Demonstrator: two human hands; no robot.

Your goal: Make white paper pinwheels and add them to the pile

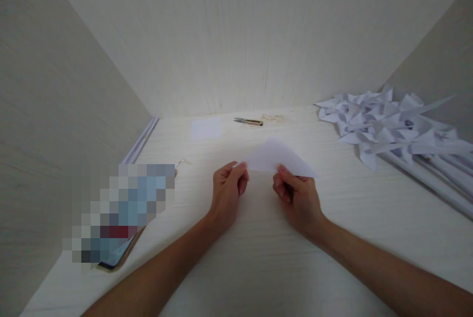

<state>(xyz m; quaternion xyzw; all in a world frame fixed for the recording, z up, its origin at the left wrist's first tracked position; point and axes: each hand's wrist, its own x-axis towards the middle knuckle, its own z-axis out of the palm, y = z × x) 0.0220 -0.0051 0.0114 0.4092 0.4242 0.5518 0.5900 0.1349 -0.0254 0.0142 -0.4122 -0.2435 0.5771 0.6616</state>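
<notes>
Both hands worked over the middle of the pale counter (258, 258) in the head view. Her or his left hand (228, 190) was pinched shut on the left corner of a folded white paper (275, 157), thumb and fingertips pressed together at its edge. At the same moment the right hand (295, 196) gripped the lower edge of that paper, fingers curled under and thumb on top. That paper formed a flat triangle, lifted just above the counter between the two hands, its long point running off to the right.

Behind the paper, near the back wall, lay small scissors (248, 121) with a tangle of thin string (273, 118) just beside them on the right. A white square sheet (205, 128) lay flat to the left of the scissors. Along the right side sat a pile of paper pinwheels (384, 124), with rolled white paper sticks (436, 174) stretching toward the near right edge. On the left, a phone (116, 257) rested on the counter, mostly covered by a blurred patch. A few white strips (142, 139) leaned along the left wall.
</notes>
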